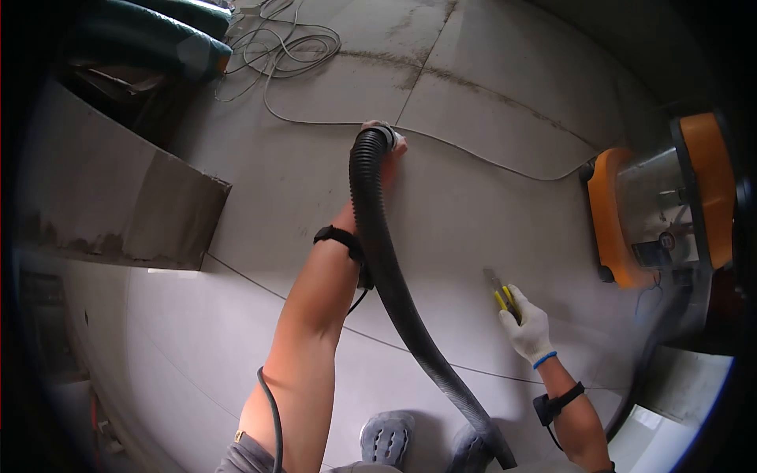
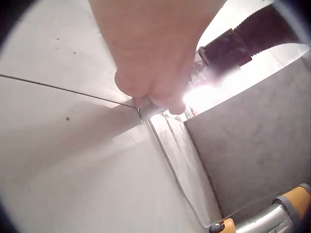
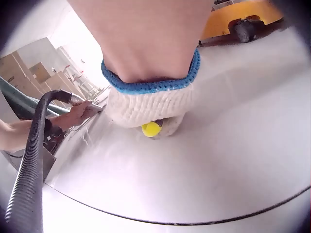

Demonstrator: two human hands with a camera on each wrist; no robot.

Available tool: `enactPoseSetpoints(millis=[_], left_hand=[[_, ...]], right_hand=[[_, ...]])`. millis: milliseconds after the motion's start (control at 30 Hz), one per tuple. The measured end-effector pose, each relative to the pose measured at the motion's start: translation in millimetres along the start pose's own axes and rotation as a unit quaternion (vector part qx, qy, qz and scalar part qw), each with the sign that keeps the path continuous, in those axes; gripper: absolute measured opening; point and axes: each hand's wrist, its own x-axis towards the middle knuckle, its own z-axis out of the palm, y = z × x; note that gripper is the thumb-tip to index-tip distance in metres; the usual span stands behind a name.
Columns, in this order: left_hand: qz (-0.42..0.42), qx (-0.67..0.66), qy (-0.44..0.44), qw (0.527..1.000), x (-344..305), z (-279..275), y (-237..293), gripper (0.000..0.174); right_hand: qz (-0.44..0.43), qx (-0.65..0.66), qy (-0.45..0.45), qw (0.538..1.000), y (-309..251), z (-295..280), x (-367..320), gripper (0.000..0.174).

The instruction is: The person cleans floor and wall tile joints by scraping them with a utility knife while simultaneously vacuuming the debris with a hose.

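Observation:
At the far end of the outstretched left arm, my bare left hand [image 1: 400, 147] grips the end of a black ribbed vacuum hose [image 1: 386, 260]. The hose hides most of that hand from above. From the side, in the right wrist view, the fingers [image 3: 80, 114] are wrapped round the pipe, whose tip points down at the floor tiles. My right hand [image 1: 527, 325], in a white knitted glove with a blue cuff, holds a scraper [image 1: 505, 299] by its yellow-and-black handle. Its greyish blade looks blurred close over the floor. The right wrist view shows only the yellow handle end [image 3: 151, 129].
An orange and silver vacuum cleaner [image 1: 615, 213] stands at the right. A grey cable [image 1: 489, 162] crosses the floor, its coils at the back left. Green wrapped rolls [image 1: 150, 47] lie beyond a concrete-grey block [image 1: 150, 197]. Two grey shoes [image 1: 386, 437] show at the bottom.

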Motion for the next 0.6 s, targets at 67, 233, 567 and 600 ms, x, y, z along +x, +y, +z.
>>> enactPoseSetpoints(millis=[67, 233, 567, 600], left_hand=[[0.019, 0.000, -0.003, 1.000, 17.2, 7.4, 5.3, 0.024], [-0.009, -0.008, -0.076, 0.997, 66.2, 47.3, -28.2, 0.014], [0.171, -0.219, -0.067, 0.958, 174.8, 144.1, -137.7, 0.051], [0.034, -0.012, -0.052, 0.998, 187.9, 147.1, -127.2, 0.054]], right_hand=[[0.017, -0.001, -0.008, 1.000, -4.2, -4.5, -0.1, 0.061], [-0.005, -0.029, -0.006, 1.000, -7.7, -7.3, 4.5, 0.058], [0.014, -0.019, -0.042, 0.999, -3.9, -16.0, 11.3, 0.059], [-0.013, -0.022, -0.024, 0.999, -1.5, -14.5, 12.2, 0.059]])
